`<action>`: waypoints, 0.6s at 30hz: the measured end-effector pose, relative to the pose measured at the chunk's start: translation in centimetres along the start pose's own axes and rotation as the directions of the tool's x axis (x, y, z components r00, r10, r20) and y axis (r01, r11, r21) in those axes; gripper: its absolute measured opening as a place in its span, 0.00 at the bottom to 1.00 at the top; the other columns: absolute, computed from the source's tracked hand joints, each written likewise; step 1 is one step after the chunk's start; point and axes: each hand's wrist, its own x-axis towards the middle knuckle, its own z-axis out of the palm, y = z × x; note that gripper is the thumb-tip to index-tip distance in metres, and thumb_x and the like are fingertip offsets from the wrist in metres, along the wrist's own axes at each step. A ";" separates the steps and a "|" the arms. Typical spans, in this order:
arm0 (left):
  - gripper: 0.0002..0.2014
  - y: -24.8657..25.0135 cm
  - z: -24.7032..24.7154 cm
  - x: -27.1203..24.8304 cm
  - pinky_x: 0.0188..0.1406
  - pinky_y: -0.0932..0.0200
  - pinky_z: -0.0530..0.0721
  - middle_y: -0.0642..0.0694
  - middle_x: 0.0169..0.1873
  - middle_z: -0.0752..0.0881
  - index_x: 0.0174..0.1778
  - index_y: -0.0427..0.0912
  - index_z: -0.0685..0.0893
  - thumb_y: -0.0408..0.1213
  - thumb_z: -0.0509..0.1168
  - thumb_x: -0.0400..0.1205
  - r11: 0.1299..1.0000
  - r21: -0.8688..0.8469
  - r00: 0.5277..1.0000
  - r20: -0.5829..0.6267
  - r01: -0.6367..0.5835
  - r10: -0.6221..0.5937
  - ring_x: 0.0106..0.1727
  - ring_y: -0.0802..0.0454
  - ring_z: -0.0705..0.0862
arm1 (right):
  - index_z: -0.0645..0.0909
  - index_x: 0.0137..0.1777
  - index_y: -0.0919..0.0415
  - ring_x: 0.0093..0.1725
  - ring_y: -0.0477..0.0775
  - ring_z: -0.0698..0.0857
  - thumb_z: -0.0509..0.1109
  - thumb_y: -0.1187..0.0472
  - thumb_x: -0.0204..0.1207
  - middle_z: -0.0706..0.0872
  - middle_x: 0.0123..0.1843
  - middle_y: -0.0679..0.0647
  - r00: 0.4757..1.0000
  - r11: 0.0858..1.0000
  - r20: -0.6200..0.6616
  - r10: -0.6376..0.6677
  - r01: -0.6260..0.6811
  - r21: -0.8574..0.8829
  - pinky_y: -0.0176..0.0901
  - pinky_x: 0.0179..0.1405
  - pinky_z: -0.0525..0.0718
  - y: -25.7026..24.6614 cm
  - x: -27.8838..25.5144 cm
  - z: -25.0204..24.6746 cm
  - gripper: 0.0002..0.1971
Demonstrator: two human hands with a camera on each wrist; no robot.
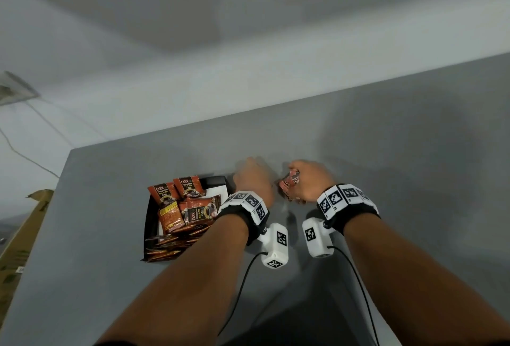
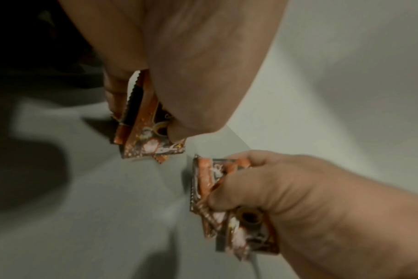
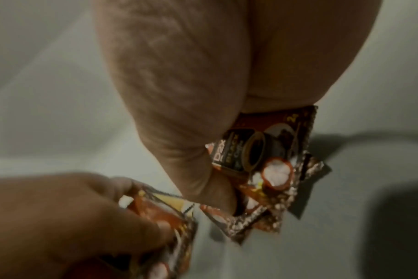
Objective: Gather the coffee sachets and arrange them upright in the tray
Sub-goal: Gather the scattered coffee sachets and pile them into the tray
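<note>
Coffee sachets are showing in three places. Nearest the person, a row of sachets (image 1: 165,249) is standing on edge in the near end of the black tray (image 1: 150,213), which is sitting on the grey table (image 1: 386,152) to the left of both arms. Further into the tray, more sachets (image 1: 190,207) are lying loose and leaning at angles, two of them propped up at the far end. Just right of the tray, the left hand (image 1: 252,181) is gripping a small bunch of sachets (image 2: 143,132) between curled fingers and thumb, low over the table. Beside it and close by, but not touching, the right hand (image 1: 309,180) is clutching its own bunch of sachets (image 1: 289,182), fingers wrapped round them. Beyond the table, a pale wall (image 1: 248,28) is filling the background.
</note>
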 end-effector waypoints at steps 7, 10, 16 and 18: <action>0.23 0.1 -1.2 0.5 0.64 0.44 0.82 0.34 0.67 0.78 0.68 0.37 0.72 0.41 0.64 0.78 0.994 0.076 0.982 0.164 0.083 -0.095 0.66 0.33 0.80 | 0.78 0.64 0.54 0.67 0.62 0.73 0.79 0.41 0.67 0.72 0.66 0.57 0.999 0.982 -0.034 0.007 -0.014 -0.188 0.49 0.69 0.75 0.7 -0.1 0.8 0.29; 0.27 0.4 -0.9 0.2 0.72 0.42 0.73 0.33 0.73 0.70 0.74 0.36 0.69 0.40 0.64 0.80 0.981 0.139 0.983 0.105 0.133 -0.148 0.73 0.32 0.70 | 0.78 0.57 0.58 0.62 0.60 0.75 0.78 0.44 0.72 0.75 0.59 0.55 0.995 0.990 -0.097 -0.031 0.018 -0.137 0.47 0.62 0.75 1.0 -0.9 0.6 0.23; 0.31 1.5 0.0 -0.1 0.77 0.42 0.67 0.31 0.75 0.68 0.78 0.33 0.63 0.40 0.66 0.82 0.974 0.226 0.992 0.126 -0.006 -0.023 0.76 0.32 0.67 | 0.75 0.51 0.56 0.49 0.52 0.78 0.80 0.59 0.73 0.79 0.51 0.52 0.981 0.993 -0.191 -0.017 0.039 0.109 0.40 0.48 0.71 3.3 -2.4 0.6 0.16; 0.32 1.9 0.0 -0.5 0.74 0.43 0.70 0.31 0.75 0.67 0.78 0.34 0.63 0.38 0.67 0.81 0.969 0.240 0.987 0.158 -0.065 0.027 0.75 0.32 0.69 | 0.75 0.52 0.57 0.52 0.54 0.79 0.77 0.61 0.77 0.79 0.52 0.53 0.982 0.989 -0.188 -0.007 0.035 0.141 0.40 0.50 0.70 3.7 -2.8 0.6 0.12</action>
